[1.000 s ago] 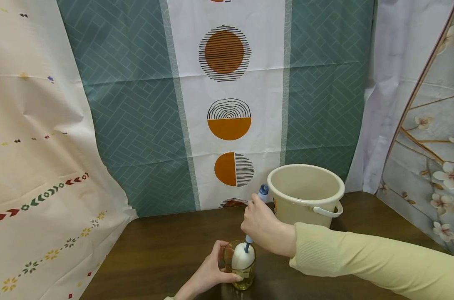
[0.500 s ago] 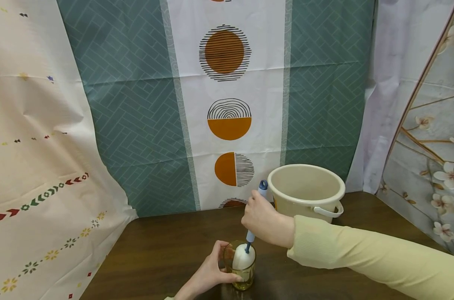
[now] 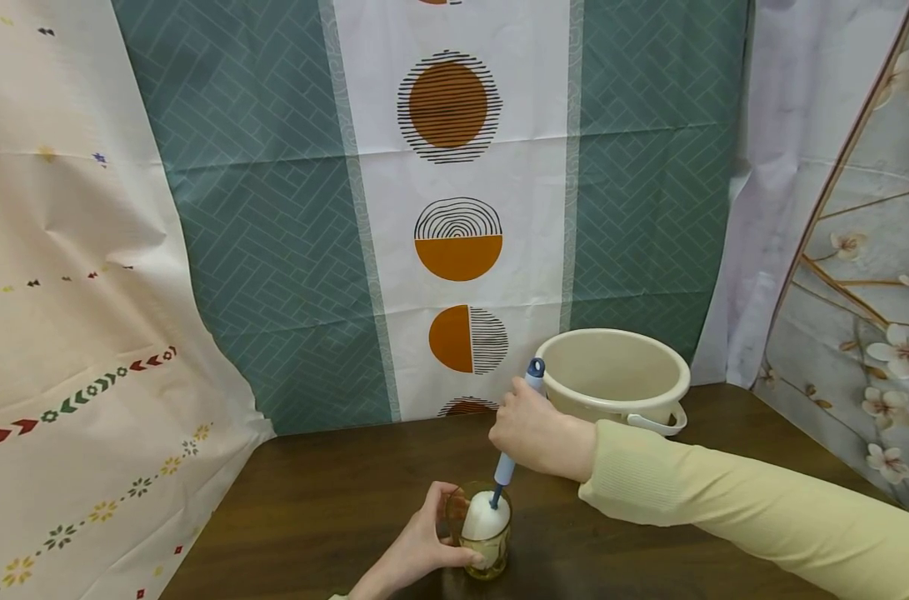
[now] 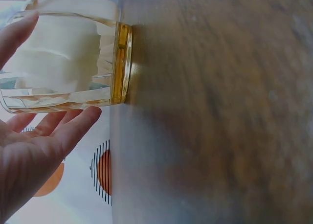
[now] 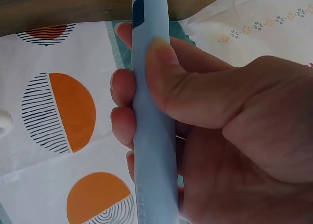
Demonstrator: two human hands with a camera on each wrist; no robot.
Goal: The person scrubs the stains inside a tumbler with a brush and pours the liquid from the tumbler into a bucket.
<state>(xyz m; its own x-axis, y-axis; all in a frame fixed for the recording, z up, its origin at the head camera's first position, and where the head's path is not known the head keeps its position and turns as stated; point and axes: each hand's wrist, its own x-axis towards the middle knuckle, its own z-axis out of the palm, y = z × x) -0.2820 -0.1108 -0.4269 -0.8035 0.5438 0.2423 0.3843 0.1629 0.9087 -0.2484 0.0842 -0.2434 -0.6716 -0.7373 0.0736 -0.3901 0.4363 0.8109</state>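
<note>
In the head view, my left hand (image 3: 422, 543) grips an amber drinking glass (image 3: 487, 573) from its left side, thumb in front and fingers around the back. The left wrist view shows the base of the glass (image 4: 122, 62) on the wooden surface. Inside it sits the white sponge head (image 3: 486, 518) of a cup brush. My right hand (image 3: 536, 429) is wrapped around the brush's light-blue handle (image 3: 505, 471), which leans to the right above the glass. Up close in the right wrist view, the thumb lies along this handle (image 5: 155, 111), with the fingers curled behind.
A cream bucket (image 3: 611, 367) with a white side handle (image 3: 656, 425) stands behind my right forearm on the dark wooden table (image 3: 334, 500). Patterned cloths hang at the back (image 3: 274, 208) and along both sides.
My right hand and the brush handle have shifted slightly up and to the right, and the handle leans more to the right. The left hand and glass stay in place.
</note>
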